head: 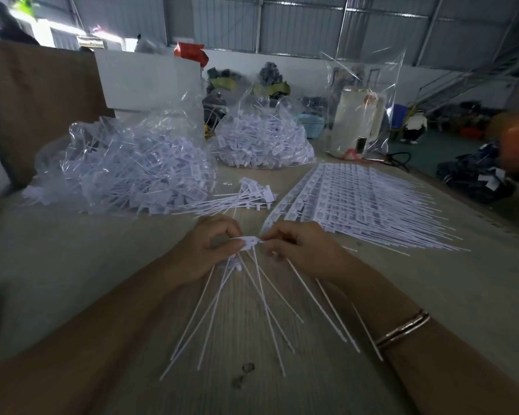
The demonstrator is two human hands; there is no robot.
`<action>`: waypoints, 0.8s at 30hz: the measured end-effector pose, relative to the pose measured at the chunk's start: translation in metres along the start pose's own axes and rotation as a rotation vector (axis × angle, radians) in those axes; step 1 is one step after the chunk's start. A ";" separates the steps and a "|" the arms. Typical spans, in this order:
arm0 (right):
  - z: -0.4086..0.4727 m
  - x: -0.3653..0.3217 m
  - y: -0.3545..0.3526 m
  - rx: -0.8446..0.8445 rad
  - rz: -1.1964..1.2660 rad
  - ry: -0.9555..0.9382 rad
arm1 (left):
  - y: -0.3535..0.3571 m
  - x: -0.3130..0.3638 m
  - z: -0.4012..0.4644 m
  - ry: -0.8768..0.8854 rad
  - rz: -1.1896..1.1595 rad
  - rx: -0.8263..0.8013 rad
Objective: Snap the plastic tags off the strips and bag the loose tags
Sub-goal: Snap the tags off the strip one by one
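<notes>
My left hand (pixel 206 250) grips a bunch of white plastic tags (pixel 249 243) by their heads, their long thin tails fanning down toward me across the table. My right hand (pixel 297 248) pinches the other end of the same piece, where further tags with tails hang from it. A stack of unbroken tag strips (pixel 360 202) lies flat to the right. A small heap of loose tags (pixel 249 196) rests just beyond my hands. Two clear bags full of loose tags stand behind: a large one (pixel 123 166) on the left and a smaller one (pixel 264 139) in the middle.
The wooden table (pixel 72 265) runs to an edge on the right. A white kettle inside a clear bag (pixel 358 121) stands at the back right. A brown board (pixel 33 109) rises at the left. Dark clothing piles (pixel 474 178) lie on the floor beyond.
</notes>
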State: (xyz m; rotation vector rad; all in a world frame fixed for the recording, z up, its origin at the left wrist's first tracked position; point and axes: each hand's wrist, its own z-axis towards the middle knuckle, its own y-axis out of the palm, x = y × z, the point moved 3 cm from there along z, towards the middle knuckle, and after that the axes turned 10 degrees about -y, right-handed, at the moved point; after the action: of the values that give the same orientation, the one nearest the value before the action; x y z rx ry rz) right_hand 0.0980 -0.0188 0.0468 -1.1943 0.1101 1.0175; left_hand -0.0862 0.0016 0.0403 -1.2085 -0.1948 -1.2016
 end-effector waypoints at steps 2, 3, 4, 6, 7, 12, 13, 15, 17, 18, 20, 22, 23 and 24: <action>-0.001 0.004 -0.010 0.067 0.044 0.045 | -0.003 -0.003 -0.001 -0.004 -0.040 0.008; -0.003 0.008 -0.018 0.102 0.050 0.069 | -0.006 -0.007 -0.001 -0.037 -0.082 0.018; -0.006 0.011 -0.025 0.122 0.025 0.085 | -0.008 -0.010 -0.001 -0.081 -0.109 0.032; -0.013 0.015 -0.032 0.097 -0.088 0.097 | -0.010 -0.020 0.000 -0.171 -0.084 0.056; -0.014 0.013 -0.029 0.067 -0.139 0.091 | -0.009 -0.024 0.001 -0.211 -0.056 0.066; -0.001 -0.015 0.008 0.023 -0.266 -0.033 | -0.006 -0.008 -0.001 -0.087 0.062 0.117; 0.001 -0.019 0.012 0.044 -0.271 -0.050 | -0.004 -0.005 -0.002 -0.062 0.066 0.115; 0.004 -0.023 0.017 0.066 -0.261 -0.073 | 0.000 0.001 -0.002 -0.109 0.040 0.107; 0.004 -0.026 0.020 0.060 -0.235 -0.104 | 0.007 0.005 0.000 -0.114 0.095 0.065; 0.003 -0.026 0.018 0.045 -0.213 -0.111 | 0.010 0.006 0.001 -0.085 0.128 0.045; 0.000 -0.022 0.010 0.007 -0.176 -0.086 | 0.012 0.004 0.003 -0.058 0.136 0.030; -0.004 -0.013 -0.003 -0.034 -0.219 -0.043 | 0.009 0.000 0.003 -0.081 0.109 0.029; -0.006 -0.009 -0.008 -0.051 -0.262 -0.024 | 0.008 -0.002 0.003 -0.082 0.102 0.031; -0.008 -0.007 -0.011 -0.068 -0.299 -0.011 | 0.008 -0.003 0.003 -0.066 0.107 0.032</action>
State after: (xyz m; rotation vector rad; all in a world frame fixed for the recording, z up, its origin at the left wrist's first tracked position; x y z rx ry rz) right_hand 0.1049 -0.0289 0.0550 -1.2242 -0.1106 0.7699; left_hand -0.0801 0.0044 0.0347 -1.2166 -0.1950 -1.0631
